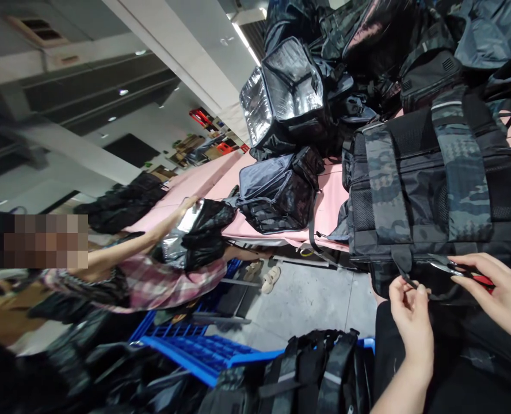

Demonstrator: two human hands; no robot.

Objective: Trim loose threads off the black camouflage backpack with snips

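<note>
At lower right, a loose strap end (pixel 404 280) of the camouflage backpack (pixel 437 190) is pinched taut by the left hand (pixel 411 322) so that small red-handled snips (pixel 471 276), gripped in the right hand (pixel 497 296), can reach it

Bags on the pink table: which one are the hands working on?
The camouflage backpack at the near edge; left hand pinches its strap, right hand holds red-handled snips. Others lie farther back.

On my feed both hands are bare: no gloves, rings or watch on the left hand (pixel 412 322) or the right hand (pixel 499 290). My left forearm (pixel 396 391) shows no sleeve up to the frame edge. Nails are short and plain, unpainted as far as I can tell.
</note>
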